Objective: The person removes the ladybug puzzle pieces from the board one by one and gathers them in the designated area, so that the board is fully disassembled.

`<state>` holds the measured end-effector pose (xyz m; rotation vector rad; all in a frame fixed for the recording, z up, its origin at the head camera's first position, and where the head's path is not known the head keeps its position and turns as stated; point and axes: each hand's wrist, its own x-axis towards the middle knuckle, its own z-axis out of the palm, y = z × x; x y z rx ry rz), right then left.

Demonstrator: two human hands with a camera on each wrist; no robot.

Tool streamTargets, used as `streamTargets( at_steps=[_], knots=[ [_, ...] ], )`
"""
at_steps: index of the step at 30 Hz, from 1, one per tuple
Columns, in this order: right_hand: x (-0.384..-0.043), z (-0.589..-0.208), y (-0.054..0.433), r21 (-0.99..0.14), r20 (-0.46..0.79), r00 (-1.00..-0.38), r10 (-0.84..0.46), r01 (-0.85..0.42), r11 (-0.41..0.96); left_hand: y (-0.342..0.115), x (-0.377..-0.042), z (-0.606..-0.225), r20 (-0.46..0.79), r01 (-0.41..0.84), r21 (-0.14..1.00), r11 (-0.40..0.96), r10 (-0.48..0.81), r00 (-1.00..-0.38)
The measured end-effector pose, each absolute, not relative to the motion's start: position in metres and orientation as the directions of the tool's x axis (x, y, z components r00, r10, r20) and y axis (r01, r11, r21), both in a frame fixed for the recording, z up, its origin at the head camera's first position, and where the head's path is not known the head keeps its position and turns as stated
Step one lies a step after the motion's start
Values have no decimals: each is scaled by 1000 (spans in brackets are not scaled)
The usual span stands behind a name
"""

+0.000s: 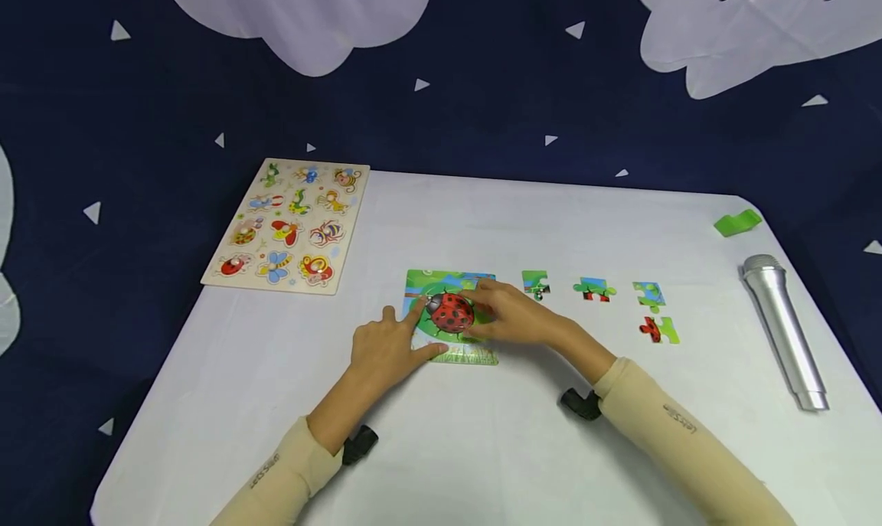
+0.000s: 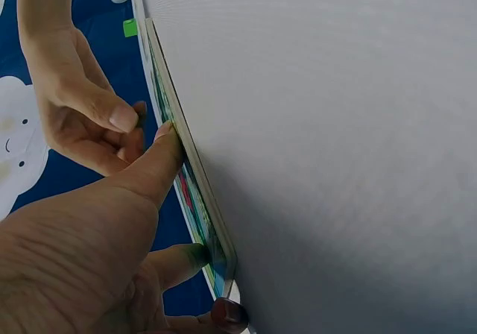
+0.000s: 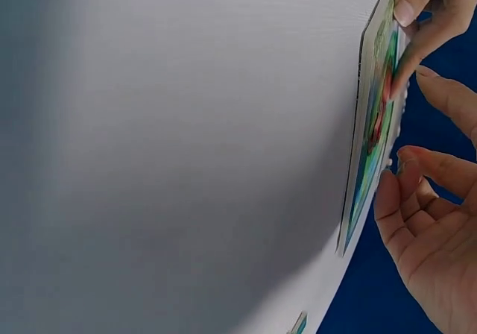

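A ladybug jigsaw puzzle (image 1: 458, 354) lies flat on the white table, its red ladybug showing between both hands. My left hand (image 1: 384, 350) rests on its left side, thumb and index finger spread over the picture; the left wrist view shows that thumb (image 2: 160, 155) touching the board near its edge. Over the puzzle's right part is my right hand (image 1: 517, 314), thumb and fingers apart on either side of the ladybug. From the right wrist view, nothing shows between the right hand's (image 3: 436, 229) bent fingers and thumb. Part of the puzzle's right side is hidden under it.
Several loose jigsaw pieces (image 1: 595, 288) lie to the right of the puzzle. A wooden insect board (image 1: 289, 227) sits at the back left. Toward the right edge are a silver microphone (image 1: 785, 334) and a green strip (image 1: 737, 223).
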<state>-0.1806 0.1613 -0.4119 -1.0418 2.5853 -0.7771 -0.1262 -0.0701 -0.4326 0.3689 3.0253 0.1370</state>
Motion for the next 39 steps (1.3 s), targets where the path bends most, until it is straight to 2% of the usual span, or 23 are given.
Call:
streamTargets(
  at_steps=[6,13,20,29,36,39],
  knots=[
    [-189,-414,149,-541,-71,-716,-694,-557,630,-70,-125,-433,-80,209,92,974,217,-973],
    [-192,-417,142,-462,-113,-741,-662,-551,695,-69,-123,-433,-44,204,92,975,209,-977],
    [-190,-419,141,-444,-149,-725,-672,-559,700,-69,-121,-434,-23,214,81,974,216,-976],
    [-191,-421,139,-505,-97,-742,-664,-538,675,-68,-121,-436,-29,221,71,973,224,-974],
    [-184,-421,137,-415,-13,-773,-635,-573,707,-67,-122,-435,-26,228,58,972,230,-973],
    [-181,-421,137,-399,-14,-790,-613,-558,728,-68,-122,-434,-24,227,56,972,228,-973]
  ],
)
